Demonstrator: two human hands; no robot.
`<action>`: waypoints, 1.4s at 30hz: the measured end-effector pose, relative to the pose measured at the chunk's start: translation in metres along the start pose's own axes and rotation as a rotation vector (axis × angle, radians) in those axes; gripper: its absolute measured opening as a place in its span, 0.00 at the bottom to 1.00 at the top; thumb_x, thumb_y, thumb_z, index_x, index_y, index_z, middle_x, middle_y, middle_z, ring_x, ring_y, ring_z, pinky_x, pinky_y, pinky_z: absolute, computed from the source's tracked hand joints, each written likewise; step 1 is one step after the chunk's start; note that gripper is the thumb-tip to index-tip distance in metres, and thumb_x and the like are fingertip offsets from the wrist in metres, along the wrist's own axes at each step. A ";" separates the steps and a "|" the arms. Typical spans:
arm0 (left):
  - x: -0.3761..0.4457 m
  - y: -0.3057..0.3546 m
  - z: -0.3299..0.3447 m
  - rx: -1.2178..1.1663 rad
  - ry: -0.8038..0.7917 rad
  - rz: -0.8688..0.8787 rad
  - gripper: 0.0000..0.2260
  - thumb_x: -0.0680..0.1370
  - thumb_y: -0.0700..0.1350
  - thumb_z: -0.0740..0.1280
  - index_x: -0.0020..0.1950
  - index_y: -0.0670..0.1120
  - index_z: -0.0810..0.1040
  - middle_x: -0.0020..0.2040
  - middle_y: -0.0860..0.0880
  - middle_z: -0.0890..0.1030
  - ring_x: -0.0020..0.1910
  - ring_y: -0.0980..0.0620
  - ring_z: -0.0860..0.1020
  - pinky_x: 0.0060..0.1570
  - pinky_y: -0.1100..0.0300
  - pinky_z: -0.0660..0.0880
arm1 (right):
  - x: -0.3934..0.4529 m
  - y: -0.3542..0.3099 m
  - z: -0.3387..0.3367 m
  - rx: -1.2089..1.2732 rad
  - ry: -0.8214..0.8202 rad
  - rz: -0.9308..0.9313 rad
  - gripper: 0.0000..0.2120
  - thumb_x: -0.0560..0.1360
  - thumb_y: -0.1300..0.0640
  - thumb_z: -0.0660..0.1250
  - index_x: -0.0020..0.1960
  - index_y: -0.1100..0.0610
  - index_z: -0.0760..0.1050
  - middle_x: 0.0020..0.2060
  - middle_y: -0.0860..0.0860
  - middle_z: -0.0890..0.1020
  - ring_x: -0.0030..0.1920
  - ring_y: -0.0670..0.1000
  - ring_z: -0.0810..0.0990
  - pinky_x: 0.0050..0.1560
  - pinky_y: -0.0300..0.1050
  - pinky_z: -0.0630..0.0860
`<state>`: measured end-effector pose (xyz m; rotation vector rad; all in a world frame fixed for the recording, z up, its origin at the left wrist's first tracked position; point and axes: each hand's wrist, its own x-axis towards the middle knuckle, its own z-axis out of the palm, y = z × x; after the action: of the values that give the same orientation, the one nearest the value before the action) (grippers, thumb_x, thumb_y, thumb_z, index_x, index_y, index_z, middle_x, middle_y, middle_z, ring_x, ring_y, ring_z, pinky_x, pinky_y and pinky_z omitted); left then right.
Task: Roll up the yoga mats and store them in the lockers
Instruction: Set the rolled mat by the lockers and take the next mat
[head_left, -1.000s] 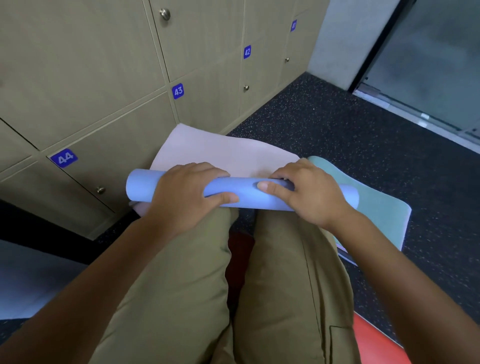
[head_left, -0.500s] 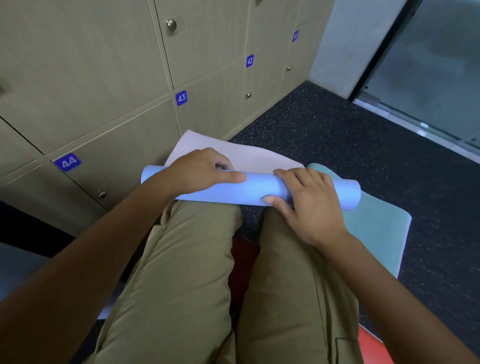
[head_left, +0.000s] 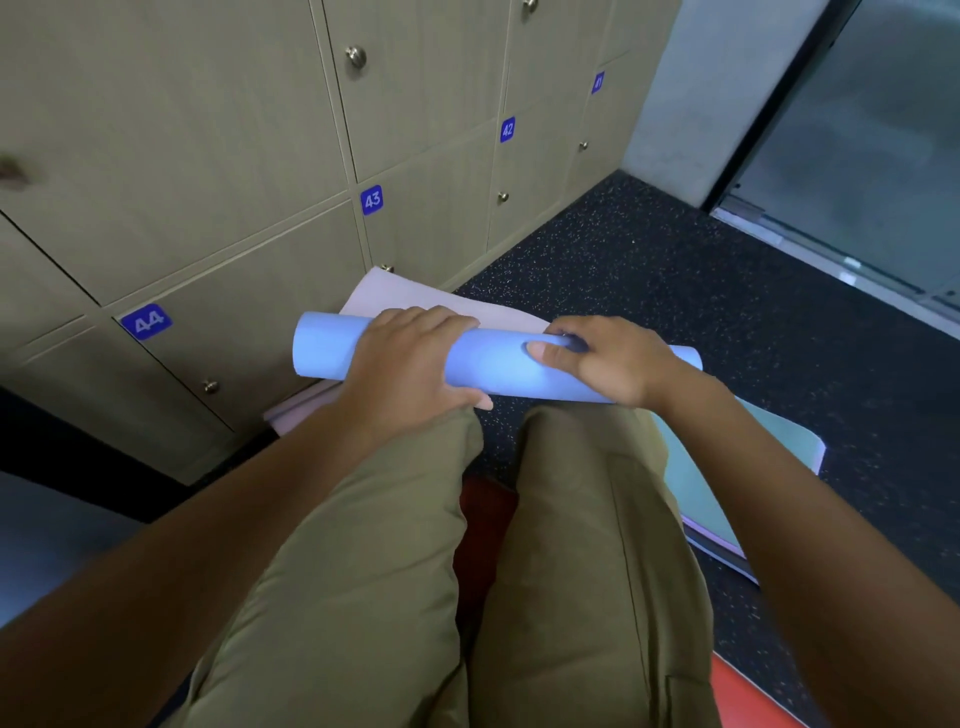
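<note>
A wall of tan lockers (head_left: 218, 156), numbered 41 to 44, stood along a dark speckled floor (head_left: 701, 291), with a glass door (head_left: 872, 145) at the far right. A teal mat (head_left: 727, 467) lay flat by the right knee, partly hidden by the leg. The rolled blue yoga mat (head_left: 493, 364) lay across a pale mat (head_left: 415, 296) before the knees. The left hand (head_left: 410, 369) and right hand (head_left: 608, 358) both curled around the roll.

Soft, even indoor light is falling; the wide lens is bending the edges, and everything is looking slightly blurred.
</note>
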<state>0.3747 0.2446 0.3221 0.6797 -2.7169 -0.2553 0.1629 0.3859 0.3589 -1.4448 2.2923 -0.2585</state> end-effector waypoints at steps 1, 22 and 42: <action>0.006 0.000 -0.004 -0.041 -0.046 -0.027 0.40 0.62 0.73 0.69 0.66 0.51 0.80 0.59 0.52 0.83 0.56 0.47 0.81 0.56 0.52 0.72 | 0.002 0.001 -0.001 -0.007 -0.008 0.001 0.32 0.70 0.22 0.51 0.59 0.41 0.77 0.56 0.44 0.82 0.59 0.52 0.78 0.57 0.52 0.72; 0.056 -0.021 -0.010 -0.031 -0.298 0.066 0.31 0.72 0.75 0.57 0.62 0.55 0.79 0.54 0.56 0.82 0.53 0.50 0.80 0.50 0.53 0.74 | 0.020 0.021 -0.007 0.036 -0.008 -0.052 0.28 0.64 0.28 0.72 0.56 0.44 0.77 0.50 0.42 0.81 0.52 0.49 0.79 0.56 0.53 0.76; 0.087 -0.026 -0.018 0.322 -0.033 0.240 0.39 0.66 0.82 0.54 0.53 0.48 0.74 0.48 0.47 0.83 0.44 0.40 0.80 0.39 0.53 0.67 | 0.022 0.026 -0.035 -0.329 0.125 -0.100 0.39 0.64 0.30 0.75 0.68 0.47 0.68 0.59 0.49 0.79 0.57 0.56 0.78 0.50 0.50 0.72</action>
<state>0.3198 0.1785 0.3556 0.4235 -2.8650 0.2350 0.1178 0.3758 0.3751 -1.7500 2.4529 0.0020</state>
